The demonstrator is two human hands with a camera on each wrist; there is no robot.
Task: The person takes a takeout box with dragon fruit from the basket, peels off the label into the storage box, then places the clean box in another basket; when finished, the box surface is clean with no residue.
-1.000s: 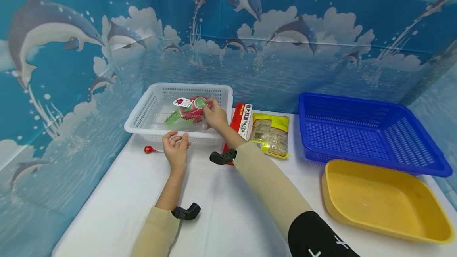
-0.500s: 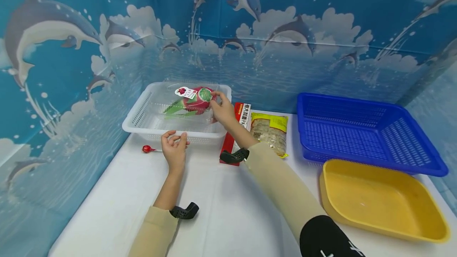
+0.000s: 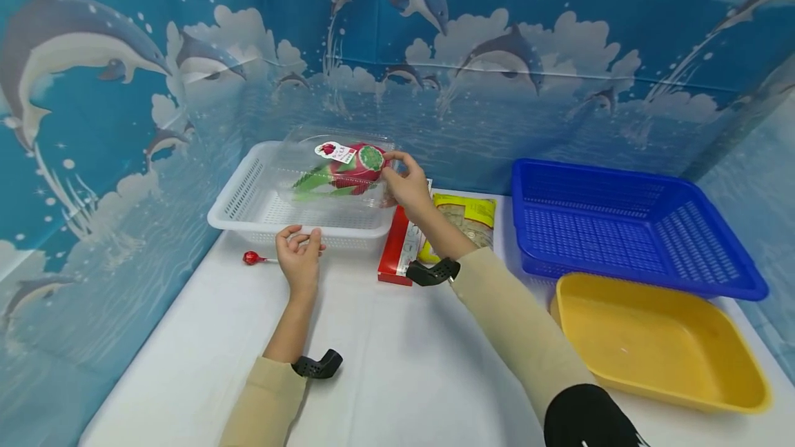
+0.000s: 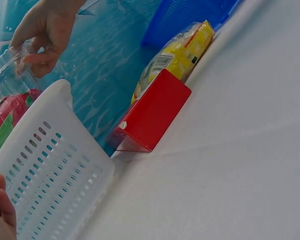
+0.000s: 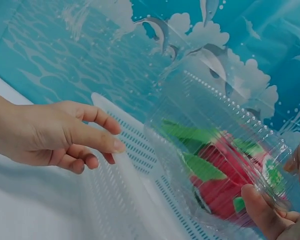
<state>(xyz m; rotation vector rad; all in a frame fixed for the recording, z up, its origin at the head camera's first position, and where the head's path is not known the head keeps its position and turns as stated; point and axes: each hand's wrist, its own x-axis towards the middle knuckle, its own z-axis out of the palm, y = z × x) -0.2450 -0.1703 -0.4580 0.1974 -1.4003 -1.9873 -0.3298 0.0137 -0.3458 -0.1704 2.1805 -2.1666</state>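
Note:
In the head view my right hand (image 3: pixel 410 186) pinches the right end of a clear plastic box (image 3: pixel 304 188), lifted and tilted over the white basket. Inside the box lies a red dragon fruit (image 3: pixel 357 171) with green leaf tips, under a white label (image 3: pixel 335 152). The right wrist view shows the thumb and fingers on the box's corner, close to the dragon fruit (image 5: pixel 220 175). My left hand (image 3: pixel 299 261) holds the near rim of the white basket (image 3: pixel 236 216), thumb on the edge and fingers curled below it. In the left wrist view only its fingertips show beside the basket wall (image 4: pixel 55 165).
A red lollipop (image 3: pixel 251 258) lies left of my left hand. Right of the basket are a red pasta box (image 3: pixel 395 254) and a yellow bag (image 3: pixel 475 209), partly behind my right arm. Farther right stand a blue basket (image 3: pixel 590 243) and a yellow tub (image 3: pixel 652 336).
My right hand has lifted the clear box with the dragon fruit up out of the white basket and shifted it right. The left hand has stayed at the rim.

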